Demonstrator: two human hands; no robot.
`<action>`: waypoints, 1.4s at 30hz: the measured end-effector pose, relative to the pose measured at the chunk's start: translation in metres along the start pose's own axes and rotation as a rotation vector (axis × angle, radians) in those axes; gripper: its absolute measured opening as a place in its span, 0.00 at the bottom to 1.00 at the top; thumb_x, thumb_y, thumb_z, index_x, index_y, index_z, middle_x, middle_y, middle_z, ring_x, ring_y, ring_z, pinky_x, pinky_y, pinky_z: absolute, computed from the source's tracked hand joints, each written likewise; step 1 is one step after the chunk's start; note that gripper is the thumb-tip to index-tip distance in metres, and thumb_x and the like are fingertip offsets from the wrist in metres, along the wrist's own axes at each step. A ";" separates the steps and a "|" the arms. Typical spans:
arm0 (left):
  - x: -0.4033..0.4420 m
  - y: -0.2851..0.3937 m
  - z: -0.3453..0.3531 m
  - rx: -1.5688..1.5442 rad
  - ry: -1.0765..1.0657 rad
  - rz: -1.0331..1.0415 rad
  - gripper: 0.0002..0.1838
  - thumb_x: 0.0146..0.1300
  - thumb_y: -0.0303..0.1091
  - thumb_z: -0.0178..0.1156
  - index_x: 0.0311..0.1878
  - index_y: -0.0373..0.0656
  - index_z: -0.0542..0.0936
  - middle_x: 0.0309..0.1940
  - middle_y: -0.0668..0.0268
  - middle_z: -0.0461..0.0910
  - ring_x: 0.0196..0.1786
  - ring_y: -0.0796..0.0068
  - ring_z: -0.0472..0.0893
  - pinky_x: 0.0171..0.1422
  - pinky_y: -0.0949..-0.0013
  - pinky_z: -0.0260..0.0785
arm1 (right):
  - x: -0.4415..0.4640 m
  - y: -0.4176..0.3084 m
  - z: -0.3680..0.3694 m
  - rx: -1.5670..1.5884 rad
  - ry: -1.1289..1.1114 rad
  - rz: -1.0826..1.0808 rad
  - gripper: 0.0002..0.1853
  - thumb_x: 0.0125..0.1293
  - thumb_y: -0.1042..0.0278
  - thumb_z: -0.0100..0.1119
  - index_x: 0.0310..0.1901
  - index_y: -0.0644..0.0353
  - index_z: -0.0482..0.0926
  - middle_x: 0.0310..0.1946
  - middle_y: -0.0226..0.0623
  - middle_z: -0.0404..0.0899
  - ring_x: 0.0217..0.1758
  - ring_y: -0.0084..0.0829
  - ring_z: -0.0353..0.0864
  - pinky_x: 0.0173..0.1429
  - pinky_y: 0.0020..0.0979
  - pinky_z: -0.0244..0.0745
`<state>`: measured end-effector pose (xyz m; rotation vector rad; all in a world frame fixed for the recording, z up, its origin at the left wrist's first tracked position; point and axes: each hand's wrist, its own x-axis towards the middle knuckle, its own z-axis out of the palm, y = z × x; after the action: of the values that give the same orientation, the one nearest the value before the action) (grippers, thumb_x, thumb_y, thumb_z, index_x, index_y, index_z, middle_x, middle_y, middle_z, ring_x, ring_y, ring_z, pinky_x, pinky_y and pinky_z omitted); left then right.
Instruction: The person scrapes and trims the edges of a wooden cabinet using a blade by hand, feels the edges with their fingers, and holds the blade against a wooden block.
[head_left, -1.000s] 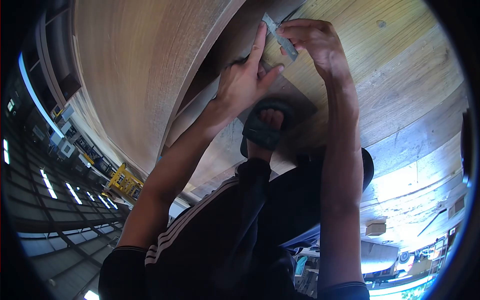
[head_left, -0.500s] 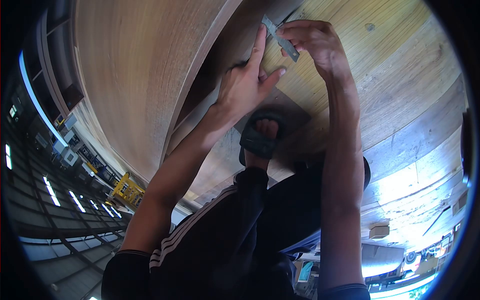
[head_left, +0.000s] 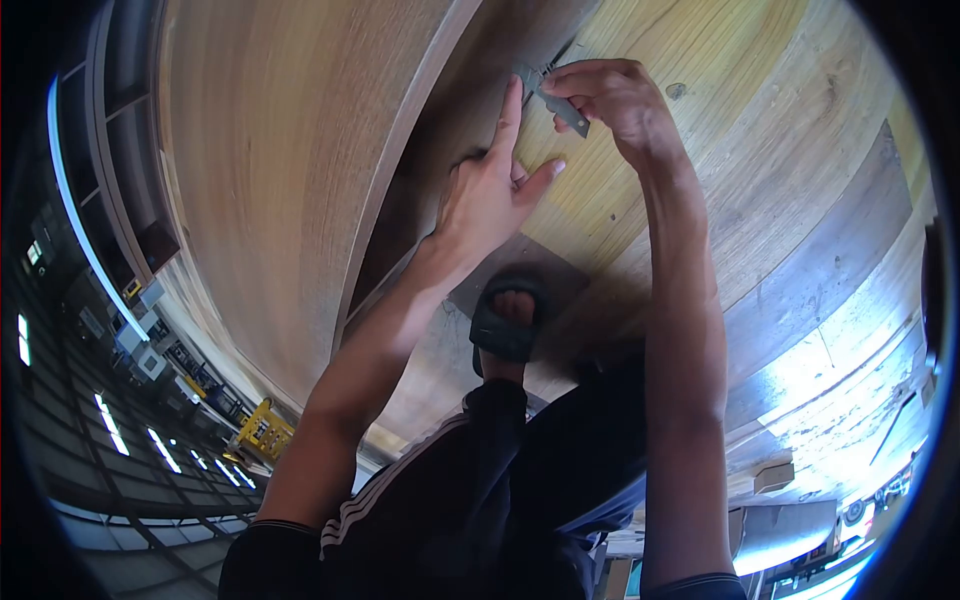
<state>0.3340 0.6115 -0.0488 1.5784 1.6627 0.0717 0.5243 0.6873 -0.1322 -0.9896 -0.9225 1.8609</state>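
Observation:
A short flat metal strip, like a small ruler (head_left: 568, 114), lies slanted near the top centre, over the edge between a dark recess and the light wooden surface (head_left: 640, 190). My left hand (head_left: 487, 190) has its index finger stretched out to the strip's upper left end, its thumb spread to the right and its other fingers curled under. On the strip's right side, my right hand (head_left: 615, 105) pinches it between thumb and fingers. Something thin and dark shows beside the right fingertips, too small to make out.
A large curved-looking wooden panel (head_left: 270, 150) rises on the left. My sandalled foot (head_left: 508, 318) rests on the wooden floor below my hands. A yellow rack (head_left: 265, 430) stands at the far left, and a small box (head_left: 773, 477) at the lower right.
The view has shifted, so the hands, strip and foot appear lower. The strip looks darker and tilted differently. Both hands keep nearly the same pose.

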 end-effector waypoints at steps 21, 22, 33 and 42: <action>-0.036 -0.001 -0.002 0.065 -0.009 -0.089 0.59 0.72 0.48 0.70 0.90 0.47 0.38 0.23 0.61 0.87 0.25 0.55 0.88 0.35 0.55 0.83 | -0.022 0.009 0.032 -0.207 -0.016 0.075 0.18 0.67 0.63 0.68 0.47 0.73 0.90 0.35 0.41 0.90 0.34 0.29 0.87 0.42 0.29 0.78; -0.034 -0.002 -0.002 0.063 -0.009 -0.086 0.59 0.72 0.48 0.70 0.90 0.47 0.38 0.23 0.61 0.87 0.25 0.55 0.88 0.35 0.55 0.83 | -0.020 0.008 0.032 -0.233 -0.006 0.059 0.18 0.67 0.63 0.68 0.47 0.72 0.90 0.35 0.41 0.90 0.33 0.28 0.87 0.42 0.29 0.77; 0.000 0.014 -0.002 0.024 -0.008 -0.047 0.59 0.71 0.51 0.70 0.90 0.48 0.38 0.23 0.62 0.87 0.26 0.54 0.89 0.39 0.54 0.84 | -0.002 -0.016 0.006 -0.060 0.043 0.150 0.16 0.66 0.67 0.63 0.46 0.71 0.91 0.36 0.42 0.89 0.34 0.29 0.83 0.45 0.30 0.75; 0.047 0.052 -0.020 -0.010 -0.060 -0.045 0.58 0.71 0.54 0.71 0.90 0.56 0.42 0.25 0.56 0.87 0.29 0.50 0.90 0.44 0.51 0.84 | 0.026 -0.042 -0.034 0.027 0.073 0.115 0.14 0.68 0.69 0.63 0.45 0.72 0.90 0.35 0.43 0.89 0.36 0.33 0.86 0.47 0.33 0.79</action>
<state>0.3700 0.6723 -0.0313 1.5207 1.6479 0.0094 0.5583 0.7349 -0.1176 -1.1069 -0.8095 1.9143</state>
